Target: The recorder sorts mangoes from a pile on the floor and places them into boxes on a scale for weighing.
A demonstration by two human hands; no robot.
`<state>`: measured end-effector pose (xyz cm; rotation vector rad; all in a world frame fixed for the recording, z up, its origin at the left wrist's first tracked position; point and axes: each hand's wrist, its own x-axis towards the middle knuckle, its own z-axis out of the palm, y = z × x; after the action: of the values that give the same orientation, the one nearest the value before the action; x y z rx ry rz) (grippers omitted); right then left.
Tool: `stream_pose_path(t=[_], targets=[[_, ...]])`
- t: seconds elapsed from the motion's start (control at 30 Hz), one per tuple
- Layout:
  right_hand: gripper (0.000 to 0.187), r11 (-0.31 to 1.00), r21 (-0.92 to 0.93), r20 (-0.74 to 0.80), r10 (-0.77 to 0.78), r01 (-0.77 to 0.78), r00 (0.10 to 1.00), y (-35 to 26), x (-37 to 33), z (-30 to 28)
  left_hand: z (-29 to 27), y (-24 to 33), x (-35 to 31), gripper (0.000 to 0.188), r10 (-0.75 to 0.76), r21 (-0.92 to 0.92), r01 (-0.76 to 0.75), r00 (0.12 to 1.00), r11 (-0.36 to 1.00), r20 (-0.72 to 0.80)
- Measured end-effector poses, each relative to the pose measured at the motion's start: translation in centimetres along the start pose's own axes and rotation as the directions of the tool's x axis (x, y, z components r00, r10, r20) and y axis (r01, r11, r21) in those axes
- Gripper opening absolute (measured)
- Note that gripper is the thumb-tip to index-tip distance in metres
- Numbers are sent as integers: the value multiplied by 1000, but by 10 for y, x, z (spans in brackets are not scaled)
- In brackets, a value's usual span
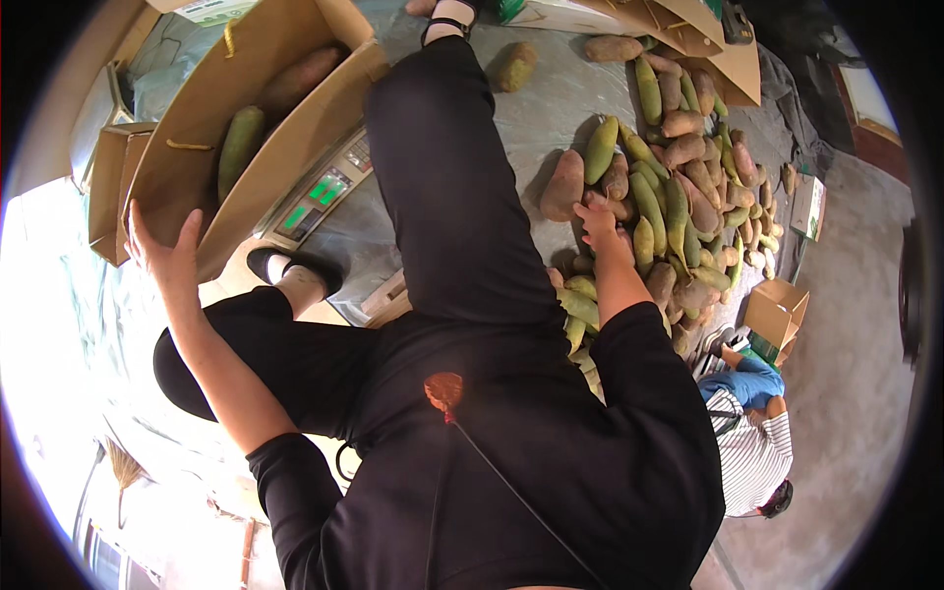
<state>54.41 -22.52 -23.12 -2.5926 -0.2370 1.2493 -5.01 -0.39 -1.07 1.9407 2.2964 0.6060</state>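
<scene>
My left hand (165,251) is at the near end of a tall cardboard box (182,113), thumb and fingers spread against its edge. Inside the box lie a green radish (239,147) and a reddish one (303,79). Yellow cord handles (189,147) show on its wall. At the right, my right hand (602,234) reaches to the left side of a large pile of green and reddish radishes (677,197). Its bent fingers are on a reddish radish (619,208), partly hidden by the hand. A thick reddish radish (563,185) lies just beyond it.
A scale with a green lit display (320,192) stands beside the box, near my shoe (295,270). A lone radish (516,67) lies past my knee. More cardboard boxes (723,69) stand at the far right. Another person (752,433) sits near a small open box (777,313).
</scene>
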Motion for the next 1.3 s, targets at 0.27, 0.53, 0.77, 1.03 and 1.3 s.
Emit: stream_pose_path(t=[0.27, 0.53, 0.77, 1.03, 1.3], targets=[[74, 967, 204, -24, 159, -151, 987, 25, 28, 9, 4, 5, 10, 83, -49, -48, 45, 996, 998, -76], [74, 880, 402, 198, 186, -253, 962, 7, 30, 46, 1, 0, 6, 83, -86, -53, 80, 987, 995, -138], [62, 783, 524, 226, 251, -335, 941, 1, 42, 53, -1, 11, 6, 81, -127, -52, 122, 987, 991, -99], [55, 787, 612, 293, -132, -80, 947, -74, 3, 35, 0, 15, 4, 84, -139, -78, 134, 988, 988, -66], [72, 511, 390, 83, -848, 766, 523, -288, -157, -10, -4, 21, 2, 82, -180, -15, 179, 982, 984, -48]])
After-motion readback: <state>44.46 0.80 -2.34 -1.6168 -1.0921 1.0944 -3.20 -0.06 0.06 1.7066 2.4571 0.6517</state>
